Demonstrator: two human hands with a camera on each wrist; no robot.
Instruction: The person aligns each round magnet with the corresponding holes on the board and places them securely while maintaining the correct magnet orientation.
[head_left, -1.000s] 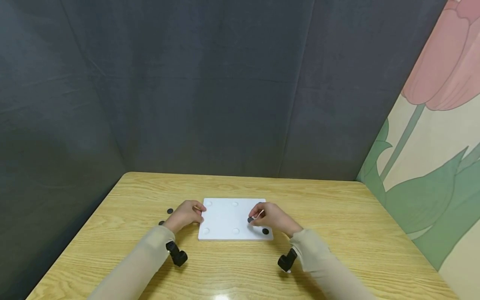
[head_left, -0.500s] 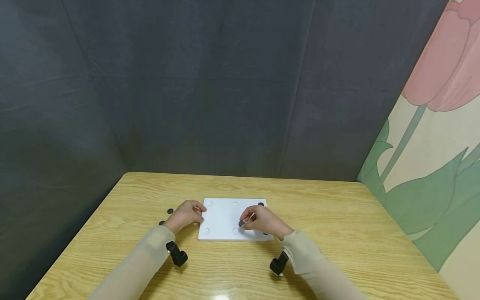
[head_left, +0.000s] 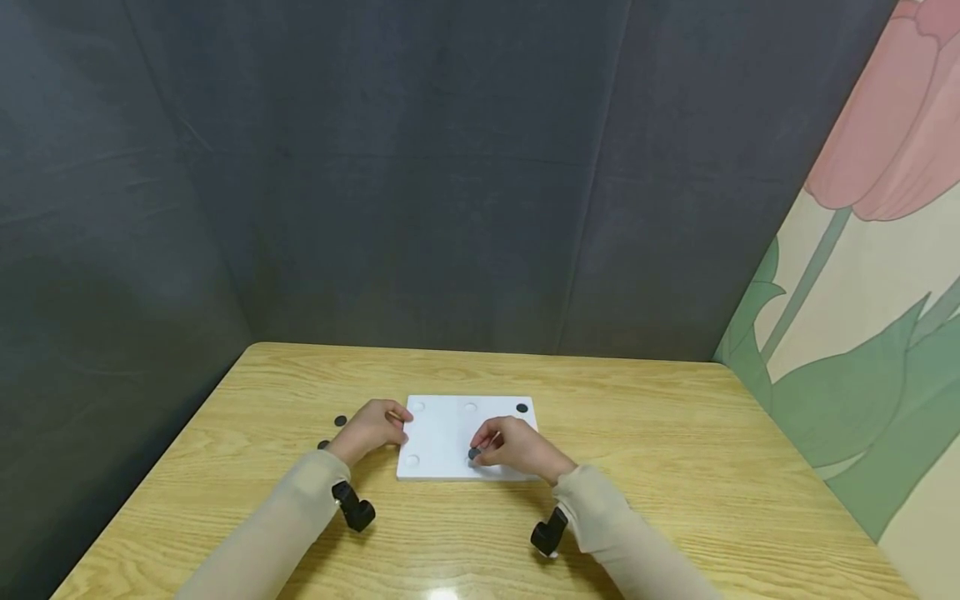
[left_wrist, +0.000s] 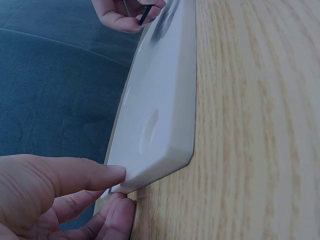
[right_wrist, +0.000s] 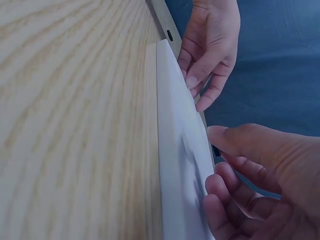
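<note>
A white rectangular board [head_left: 442, 429] with shallow round recesses lies on the table. My right hand [head_left: 516, 444] pinches a small black disc [head_left: 474, 454] between thumb and fingertips, close over the front middle recess. That disc shows edge-on in the left wrist view, a thin dark disc [left_wrist: 145, 15] above the board. At the board's left side, my left hand [head_left: 369, 432] holds the edge; in the left wrist view its thumb [left_wrist: 114, 173] lies on the top near the corner, other fingers curled below. Another black disc [head_left: 522, 408] sits in the back right recess. My right hand hides the front right recess.
Two loose black discs lie left of the board, one farther disc [head_left: 341, 421] and one nearer disc [head_left: 324, 445] beside the left wrist. A dark curtain [head_left: 420, 208] hangs behind the wooden table [head_left: 637, 433], with a painted wall [head_left: 862, 333] on the right.
My right hand has moved left and slightly toward me with the black disc, from the board's right part to the front middle recess, uncovering the back right disc. My left hand has stayed put.
</note>
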